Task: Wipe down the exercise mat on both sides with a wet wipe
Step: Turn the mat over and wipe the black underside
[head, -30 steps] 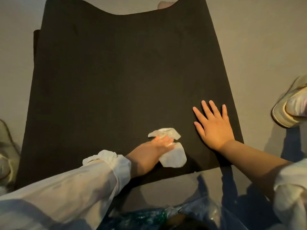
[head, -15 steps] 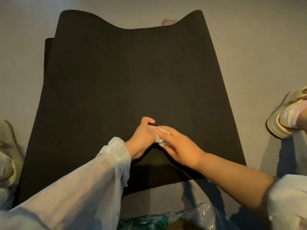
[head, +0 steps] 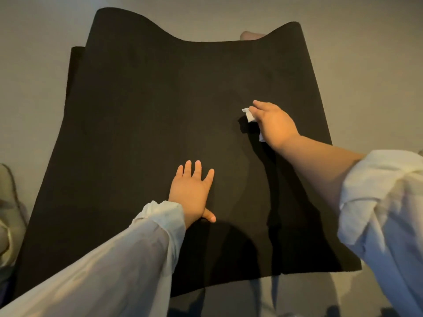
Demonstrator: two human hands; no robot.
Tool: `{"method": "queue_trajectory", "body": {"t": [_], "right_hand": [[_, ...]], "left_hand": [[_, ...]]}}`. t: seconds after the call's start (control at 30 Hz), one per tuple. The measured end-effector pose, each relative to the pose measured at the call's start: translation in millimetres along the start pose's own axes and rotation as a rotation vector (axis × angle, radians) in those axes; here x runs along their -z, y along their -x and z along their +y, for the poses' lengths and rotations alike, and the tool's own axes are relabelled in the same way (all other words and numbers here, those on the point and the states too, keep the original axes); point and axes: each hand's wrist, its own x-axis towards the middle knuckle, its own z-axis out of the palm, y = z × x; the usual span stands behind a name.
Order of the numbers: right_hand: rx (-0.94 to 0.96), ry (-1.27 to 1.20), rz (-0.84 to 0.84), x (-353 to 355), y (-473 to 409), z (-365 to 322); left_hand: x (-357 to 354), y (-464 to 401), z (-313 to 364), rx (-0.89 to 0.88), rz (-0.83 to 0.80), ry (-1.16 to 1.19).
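A black exercise mat [head: 142, 115] lies spread on the grey floor, its far edge wavy and curled up. My left hand [head: 192, 191] rests flat on the mat near its front middle, fingers straight and spread. My right hand [head: 273, 123] is further out on the right half of the mat, gripping a crumpled white wet wipe [head: 249, 115] and pressing it to the surface. Only a corner of the wipe sticks out from under the fingers.
A pale shoe [head: 9, 216] sits on the floor at the left edge. A second dark layer of mat [head: 74, 65] shows at the far left. A pinkish object [head: 250, 35] peeks from behind the mat's far edge. Grey floor [head: 366, 65] surrounds the mat.
The wipe passed from my left hand to my right. My right hand carried it forward and right across the mat. My left hand flattened onto the mat.
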Motion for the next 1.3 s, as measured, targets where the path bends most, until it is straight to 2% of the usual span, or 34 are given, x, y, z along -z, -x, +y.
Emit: {"method": "queue_trajectory", "body": {"t": [0.17, 0.23, 0.33, 0.57, 0.67, 0.77, 0.97, 1.07, 1.23, 1.3], "right_hand": [[-0.098, -0.129, -0.103, -32, 4, -20], [-0.104, -0.279, -0.056, -46, 24, -33], [0.028, -0.470, 0.013, -52, 63, -46], [0.467, -0.451, -0.187, -50, 164, -67], [0.558, -0.485, -0.321, -57, 204, -73], [0.748, -0.482, -0.336, -69, 241, -79], [0.902, -0.505, -0.440, -51, 227, -64], [0.782, -0.429, -0.330, -26, 177, -40], [0.336, -0.235, -0.007, 6, 71, 18], [0.152, -0.137, 0.066, 8, 36, 41]], "left_hand": [[6, -6, -2, 0.006, -0.090, 0.040], [8, -7, -3, 0.006, -0.109, 0.055], [8, -6, -4, 0.008, -0.102, 0.062], [6, 4, -1, 0.021, -0.014, 0.016], [9, 6, 1, 0.030, -0.016, 0.021], [13, 7, 5, 0.043, -0.026, 0.007], [19, 3, 11, 0.047, -0.049, -0.019], [20, -1, 11, 0.050, -0.067, -0.035], [23, -3, 13, 0.053, -0.099, -0.023], [23, -5, 14, 0.060, -0.113, -0.017]]}}
